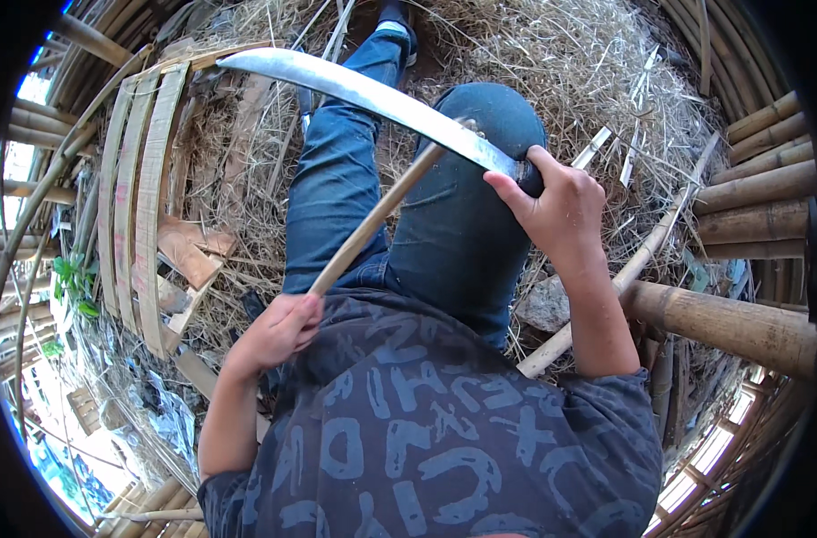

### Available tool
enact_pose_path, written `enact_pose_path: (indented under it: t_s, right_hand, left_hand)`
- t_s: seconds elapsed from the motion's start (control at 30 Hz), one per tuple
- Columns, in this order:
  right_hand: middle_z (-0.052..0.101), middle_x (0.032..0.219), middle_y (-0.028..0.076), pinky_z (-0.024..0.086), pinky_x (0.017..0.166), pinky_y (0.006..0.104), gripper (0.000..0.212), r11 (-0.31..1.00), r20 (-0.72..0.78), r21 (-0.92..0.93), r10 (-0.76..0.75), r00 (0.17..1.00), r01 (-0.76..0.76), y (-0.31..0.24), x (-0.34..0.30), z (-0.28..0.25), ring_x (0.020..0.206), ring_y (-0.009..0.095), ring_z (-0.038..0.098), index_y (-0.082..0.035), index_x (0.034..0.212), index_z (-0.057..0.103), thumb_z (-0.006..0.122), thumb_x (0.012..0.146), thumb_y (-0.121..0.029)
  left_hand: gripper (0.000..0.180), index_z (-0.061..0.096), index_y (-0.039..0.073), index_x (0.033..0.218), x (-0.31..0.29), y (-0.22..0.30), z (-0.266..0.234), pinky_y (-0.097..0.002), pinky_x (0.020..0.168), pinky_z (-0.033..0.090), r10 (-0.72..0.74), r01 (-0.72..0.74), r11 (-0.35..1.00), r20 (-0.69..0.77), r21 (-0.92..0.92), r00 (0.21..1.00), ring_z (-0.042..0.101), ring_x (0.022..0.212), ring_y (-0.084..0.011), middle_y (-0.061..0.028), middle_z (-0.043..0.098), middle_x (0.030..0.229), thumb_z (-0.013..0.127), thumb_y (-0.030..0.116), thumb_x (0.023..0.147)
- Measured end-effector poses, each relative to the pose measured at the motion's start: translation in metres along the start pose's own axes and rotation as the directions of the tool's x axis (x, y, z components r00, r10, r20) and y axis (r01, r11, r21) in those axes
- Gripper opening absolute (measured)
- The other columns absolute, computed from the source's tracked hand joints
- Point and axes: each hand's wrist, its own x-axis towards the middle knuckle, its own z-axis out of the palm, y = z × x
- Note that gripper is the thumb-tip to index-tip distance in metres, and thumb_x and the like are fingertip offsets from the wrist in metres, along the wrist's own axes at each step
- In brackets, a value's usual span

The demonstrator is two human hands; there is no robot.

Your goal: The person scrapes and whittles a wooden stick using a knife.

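My right hand [563, 208] is closed around the dark handle of a long machete [359, 91], whose broad, curved blade points to the far left. Low on the left, my left hand [278, 334] grips one end of a slim bamboo strip [373, 222]. That strip slants up to the right, and its far end meets the blade's lower edge above my bent knee [480, 117]. Small pale shavings lie on the knee by that meeting point. My right thumb rests along the base of the blade.
Wooden slats [148, 206] lie on the left beside a torn brown piece [191, 251]. Dry straw [570, 54] covers the ground. A grey stone [545, 305], a thin pole [646, 255] and a thick bamboo pole [722, 325] are on the right. Bamboo walls [767, 170] surround me.
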Motion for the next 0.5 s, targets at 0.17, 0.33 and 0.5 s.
enact_pose_path:
  t_s: [0.17, 0.33, 0.5]
  right_hand:
    - [0.059, 0.055, 0.014, 0.049, 0.050, 0.0409, 0.060, 0.997, -0.118, 0.071, -0.009, 0.993, 0.018, 0.010, -0.008, 0.003, 0.054, 0.033, 0.064, -0.006, 0.076, 0.061, 0.065, 0.076, -0.067]
    - [0.058, 0.055, 0.014, 0.048, 0.049, 0.0411, 0.060, 0.985, -0.074, 0.144, -0.088, 0.993, 0.098, 0.013, -0.009, 0.002, 0.054, 0.033, 0.063, -0.007, 0.070, 0.056, 0.067, 0.075, -0.066]
    - [0.057, 0.053, 0.015, 0.049, 0.049, 0.0413, 0.065, 0.983, 0.009, 0.115, -0.146, 0.989, 0.144, 0.009, -0.002, -0.007, 0.054, 0.033, 0.064, -0.006, 0.069, 0.057, 0.062, 0.076, -0.070]
  left_hand:
    - [0.040, 0.036, 0.012, 0.073, -0.030, -0.029, -0.022, -0.0230, 0.041, 0.023, -0.005, 0.005, 1.000, -0.037, -0.018, 0.999, 0.026, 0.046, -0.0049, 0.0079, 0.026, 0.059, 0.034, 0.036, 0.105]
    - [0.039, 0.034, 0.014, 0.076, 0.013, 0.010, 0.006, -0.0230, 0.039, 0.021, 0.022, -0.029, 0.997, -0.094, -0.071, 0.995, 0.025, 0.044, -0.0052, 0.0078, 0.026, 0.056, 0.031, 0.039, 0.105]
    - [0.037, 0.037, 0.014, 0.083, 0.065, 0.043, 0.040, -0.0239, 0.041, 0.022, 0.029, -0.028, 0.999, 0.096, -0.016, 0.995, 0.024, 0.045, -0.0056, 0.0072, 0.026, 0.056, 0.028, 0.043, 0.105]
